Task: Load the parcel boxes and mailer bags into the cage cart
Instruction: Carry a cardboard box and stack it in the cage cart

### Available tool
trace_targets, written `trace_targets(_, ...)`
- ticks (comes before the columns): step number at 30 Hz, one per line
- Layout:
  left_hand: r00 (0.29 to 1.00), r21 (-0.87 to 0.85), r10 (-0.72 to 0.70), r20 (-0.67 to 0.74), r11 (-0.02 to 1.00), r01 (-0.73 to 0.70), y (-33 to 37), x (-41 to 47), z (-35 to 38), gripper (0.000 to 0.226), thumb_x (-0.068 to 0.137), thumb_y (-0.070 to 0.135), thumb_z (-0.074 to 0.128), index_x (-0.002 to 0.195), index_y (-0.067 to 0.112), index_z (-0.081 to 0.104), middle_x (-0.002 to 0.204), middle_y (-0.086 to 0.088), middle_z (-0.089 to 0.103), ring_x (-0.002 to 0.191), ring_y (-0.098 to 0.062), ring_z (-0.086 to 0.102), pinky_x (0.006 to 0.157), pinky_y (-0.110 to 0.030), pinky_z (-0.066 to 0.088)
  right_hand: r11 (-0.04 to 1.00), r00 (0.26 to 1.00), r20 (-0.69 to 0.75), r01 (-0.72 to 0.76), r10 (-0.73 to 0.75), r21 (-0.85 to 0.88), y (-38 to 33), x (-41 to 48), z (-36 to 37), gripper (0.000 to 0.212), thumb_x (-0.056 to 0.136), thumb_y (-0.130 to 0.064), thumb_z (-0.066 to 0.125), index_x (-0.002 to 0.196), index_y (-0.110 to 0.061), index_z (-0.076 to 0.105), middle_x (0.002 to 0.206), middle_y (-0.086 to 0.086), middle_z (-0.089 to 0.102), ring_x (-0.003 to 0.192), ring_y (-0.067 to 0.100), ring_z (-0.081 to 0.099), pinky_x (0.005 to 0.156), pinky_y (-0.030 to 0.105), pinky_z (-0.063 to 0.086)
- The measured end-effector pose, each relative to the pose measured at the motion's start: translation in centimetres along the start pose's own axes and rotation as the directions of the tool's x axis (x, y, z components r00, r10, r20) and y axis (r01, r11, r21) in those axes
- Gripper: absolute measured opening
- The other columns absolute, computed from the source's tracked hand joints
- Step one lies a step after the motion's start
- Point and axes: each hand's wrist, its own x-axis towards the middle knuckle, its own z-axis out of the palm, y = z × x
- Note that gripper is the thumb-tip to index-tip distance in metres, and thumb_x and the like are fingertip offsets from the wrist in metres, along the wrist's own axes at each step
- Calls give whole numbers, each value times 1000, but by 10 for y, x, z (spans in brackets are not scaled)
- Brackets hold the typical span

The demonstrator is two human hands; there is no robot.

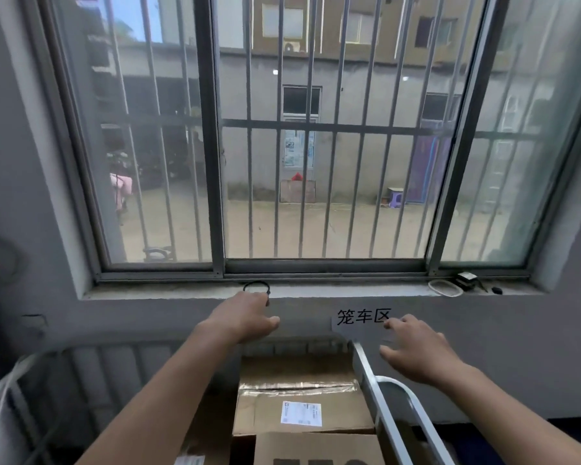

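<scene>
- My left grip (245, 317) hovers at 11 o'clock, fingers loose and apart, holding nothing.
- My right grip (416, 354) hovers at 2 o'clock, fingers spread, holding nothing.
- The taped parcel box (299, 394) with a white label lies at 6 o'clock in the cage cart (373, 387), below and between my hands.
- A second box (316, 448) sits nearer me, against the first.
- A paper sign (356, 318) hangs on the wall at 12 o'clock, under the window sill (182, 292).
</scene>
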Motion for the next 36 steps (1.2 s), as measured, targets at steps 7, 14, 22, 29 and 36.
trace_targets(7, 999, 7, -19, -34, 1000, 19, -10, -9, -10, 51, 93, 50, 56, 134, 20, 56, 135, -2, 59, 122, -21, 55, 100, -38, 47, 1000, 1000, -19, 7, -7, 8, -4, -3, -6, 60, 91, -52, 49, 146, -31, 43, 145, -3, 46, 133, 17, 45, 105, 40, 41)
trace_targets(14, 1000, 41, 4, -29, 999, -3, 17, 9, 1, 50, 93, 48, 55, 135, 19, 54, 134, -3, 58, 120, -21, 56, 98, -38, 48, 996, 1000, -8, 11, -10, 89, 14, 4, -8, 58, 92, -44, 53, 146, -25, 44, 145, 0, 45, 131, 20, 48, 103, 35, 45)
trace_targets(22, 1000, 70, 5, 20, 998, -7, 85, 37, 37, 48, 92, 47, 56, 129, 18, 56, 130, -7, 60, 115, -25, 57, 93, -38, 50, 994, 1000, 14, -23, 22, 103, 87, 13, -2, 56, 94, -43, 52, 146, -24, 43, 145, 1, 43, 131, 20, 48, 101, 34, 45)
trace_targets(29, 1000, 72, -7, 2, 997, 7, 193, 70, 65, 53, 92, 51, 58, 134, 19, 55, 134, -4, 60, 118, -22, 57, 97, -39, 50, 994, 1000, 23, 10, -12, 106, 190, 45, -2, 55, 96, -44, 49, 146, -24, 41, 147, -1, 41, 130, 20, 48, 96, 33, 46)
trace_targets(36, 995, 81, -96, 1, 992, 95, 295, 85, 90, 59, 88, 65, 54, 128, 23, 61, 130, -1, 63, 114, -22, 60, 91, -37, 52, 992, 995, 51, 77, -83, 103, 300, 74, -17, 56, 95, -44, 50, 147, -24, 43, 153, -6, 42, 136, 17, 45, 103, 34, 45)
